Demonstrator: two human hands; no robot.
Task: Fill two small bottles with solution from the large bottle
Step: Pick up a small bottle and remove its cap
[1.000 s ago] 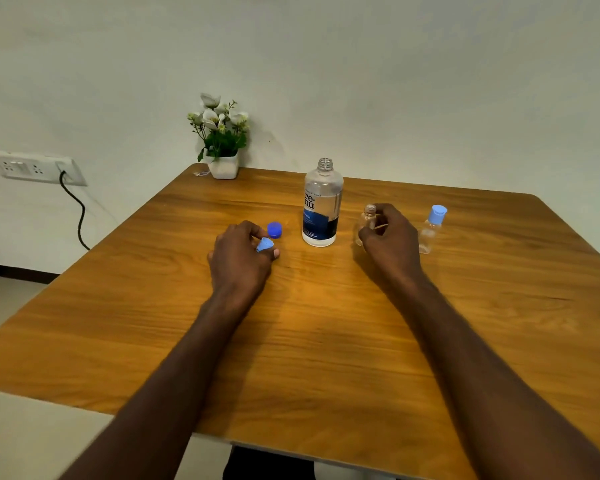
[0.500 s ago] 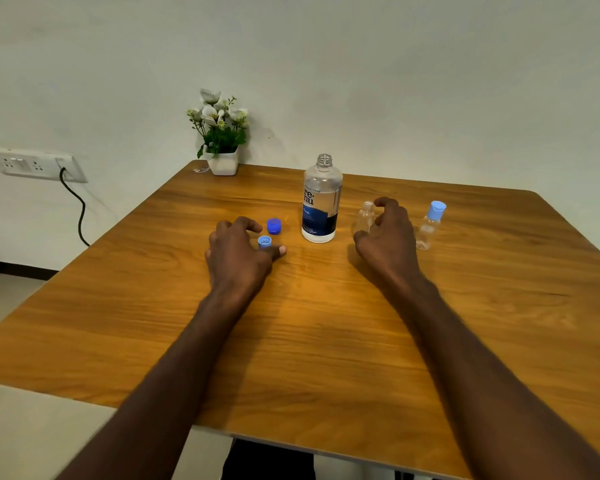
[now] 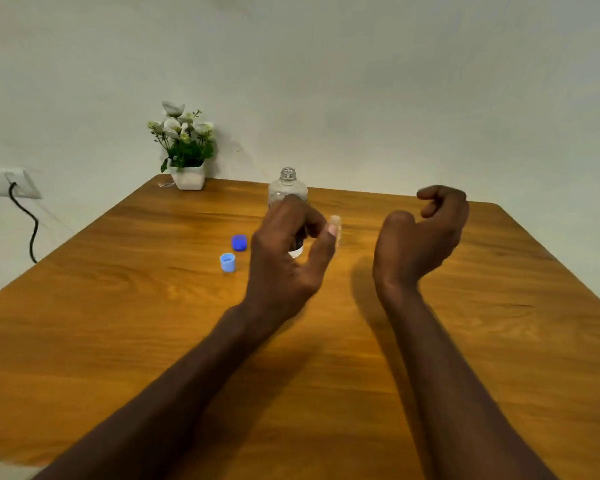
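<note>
Left hand is raised off the table, fingers curled toward the large bottle, thumb extended to the right. Whether the fingers already touch or wrap the bottle cannot be told: the hand covers the bottle's lower body and there is motion blur. Nothing is visibly pinched.

Right hand is also lifted, palm turned inward, fingers loosely hooked, holding nothing.

Large bottle stands upright, long axis vertical, uncapped, threaded neck showing above the left knuckles. It lies directly beyond the left hand; the left hand is clearly the nearer one.

One small bottle, clear and uncapped, stands upright just right of the left thumb tip, between the two hands. A second small bottle is not visible; it may be hidden behind the right hand.

Dark blue cap and light blue cap lie on the table, left of the left hand, near each other.

Judgement: step in hand is taking up the large bottle with the left hand; the right hand looks free to steady the small bottle. Pouring not yet begun. The small neck is narrow, so tilt should be slow.

Background: potted flowers at the far table corner, wall socket with cable at left.
</note>
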